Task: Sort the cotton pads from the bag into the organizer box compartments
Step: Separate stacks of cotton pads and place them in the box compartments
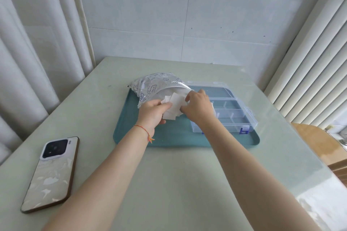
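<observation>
A silvery printed bag (153, 85) lies open on the teal tray (169, 137), its mouth facing me. Several white square cotton pads (173, 107) stick out of the mouth. My left hand (152, 113) grips the pads from the left, fingers curled under them. My right hand (199, 106) pinches the same bunch of pads from the right, at the bag's opening. The clear organizer box (232, 112) with blue latches stands open on the tray just right of my hands; part of its near-left corner is hidden by my right hand.
A phone (51, 174) with a pearly case lies face down on the pale green table at the near left. Curtains hang at the left, blinds at the right, and a wooden surface (319, 144) sits beyond the table's right edge.
</observation>
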{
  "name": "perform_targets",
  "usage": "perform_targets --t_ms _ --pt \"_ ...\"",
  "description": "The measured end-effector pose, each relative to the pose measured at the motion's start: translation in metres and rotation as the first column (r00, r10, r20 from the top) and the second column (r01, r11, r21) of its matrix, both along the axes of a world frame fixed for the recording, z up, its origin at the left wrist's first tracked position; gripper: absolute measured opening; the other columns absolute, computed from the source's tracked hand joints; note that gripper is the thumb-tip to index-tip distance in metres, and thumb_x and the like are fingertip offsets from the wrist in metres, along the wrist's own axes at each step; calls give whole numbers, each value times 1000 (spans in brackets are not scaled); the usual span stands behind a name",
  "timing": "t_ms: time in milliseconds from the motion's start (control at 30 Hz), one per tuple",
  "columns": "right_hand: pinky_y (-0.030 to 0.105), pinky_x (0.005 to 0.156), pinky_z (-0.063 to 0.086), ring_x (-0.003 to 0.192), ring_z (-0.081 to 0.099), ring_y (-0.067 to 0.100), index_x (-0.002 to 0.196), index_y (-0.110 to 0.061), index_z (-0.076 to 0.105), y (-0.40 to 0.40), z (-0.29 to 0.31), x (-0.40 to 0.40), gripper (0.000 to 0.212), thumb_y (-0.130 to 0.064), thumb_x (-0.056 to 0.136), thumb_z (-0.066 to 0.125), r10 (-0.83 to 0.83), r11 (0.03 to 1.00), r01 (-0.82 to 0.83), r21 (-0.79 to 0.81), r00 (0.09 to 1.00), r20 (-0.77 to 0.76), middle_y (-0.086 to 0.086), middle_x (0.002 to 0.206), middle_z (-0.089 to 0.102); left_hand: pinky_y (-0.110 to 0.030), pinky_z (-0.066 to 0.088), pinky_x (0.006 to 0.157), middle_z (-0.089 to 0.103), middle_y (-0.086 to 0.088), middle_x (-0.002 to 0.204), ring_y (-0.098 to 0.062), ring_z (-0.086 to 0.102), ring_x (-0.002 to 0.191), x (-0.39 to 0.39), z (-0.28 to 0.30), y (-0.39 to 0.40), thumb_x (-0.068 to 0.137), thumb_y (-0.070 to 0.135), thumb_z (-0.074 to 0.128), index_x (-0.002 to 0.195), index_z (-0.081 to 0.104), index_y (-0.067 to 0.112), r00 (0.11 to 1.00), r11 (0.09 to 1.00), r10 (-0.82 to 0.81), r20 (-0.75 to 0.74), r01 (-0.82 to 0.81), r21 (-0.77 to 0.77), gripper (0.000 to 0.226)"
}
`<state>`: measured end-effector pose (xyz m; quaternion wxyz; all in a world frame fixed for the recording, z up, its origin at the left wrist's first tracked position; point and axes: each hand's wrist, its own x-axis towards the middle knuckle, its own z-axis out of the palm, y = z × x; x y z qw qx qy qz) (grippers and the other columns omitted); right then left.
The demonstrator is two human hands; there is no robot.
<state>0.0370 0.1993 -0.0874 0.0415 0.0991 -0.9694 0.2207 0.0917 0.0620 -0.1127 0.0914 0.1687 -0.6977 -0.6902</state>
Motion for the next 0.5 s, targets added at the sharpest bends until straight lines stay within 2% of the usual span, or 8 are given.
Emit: perform_targets --t_ms 100,200,333,500 --pt "33 76 40 113 48 30 114 -9 57 -6 -2 0 39 -31 84 67 -57 998 58 36 998 -14 10 119 45 -20 49 45 45 -7 74 -21 45 70 -1 -5 -2 86 16 70 83 63 8 999 999 42 -30 -42 -7 11" --pt "34 81 41 113 46 29 112 -10 59 -13 -4 -2 40 -35 83 68 -74 994 76 81 997 -22 9 117 44 -25 54 48 48 -2 63 -21 48 63 -3 -7 -4 87 12 68 71 61 8 997 996 78 -13 -78 32 18" --pt "35 90 38 114 44 29 110 -13 66 -19 -11 -7 37 -39 83 68 -72 988 75 135 997 -27 8 117 46 -28 58 51 59 -11 82 -27 57 69 -7 -11 -3 89 7 61 71 61 8 996 993 81 23 -83 79 18" --pt "35 93 37 117 43 28 103 -17 71 -18 -8 -7 24 -30 83 69 -47 996 47 74 999 3 7 119 51 -31 60 53 61 -13 91 -30 59 76 -9 -12 -2 91 5 56 78 61 8 996 989 75 39 -79 125 14"
